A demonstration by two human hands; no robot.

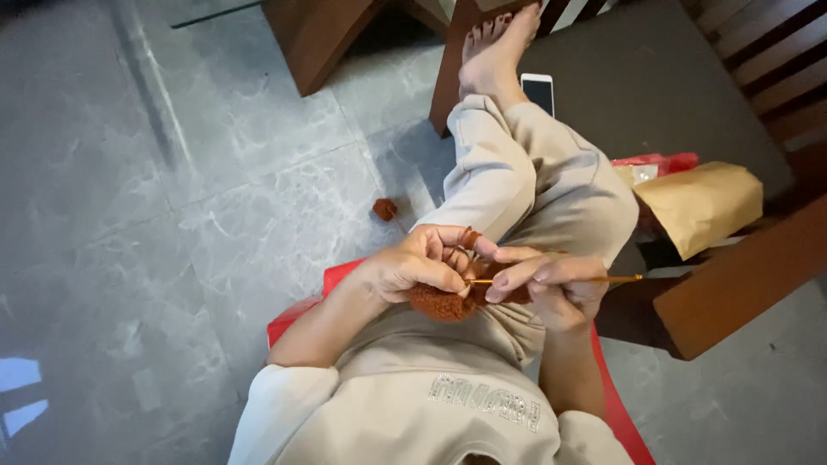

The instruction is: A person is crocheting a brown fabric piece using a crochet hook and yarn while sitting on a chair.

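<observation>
Seen from above, a seated person in beige clothes crochets over their lap. The left hand curls around a fuzzy rust-brown crocheted piece, thumb and fingers pressed against it, with yarn looped over the raised forefinger. The right hand pinches a thin golden metal crochet hook between thumb and fingertips. The hook lies nearly level, its long axis running left to right; the working tip points left into the piece, the free end points right. A small rust-brown yarn ball sits on the grey tiled floor. A white smartphone and a tan paper bag rest nearby.
</observation>
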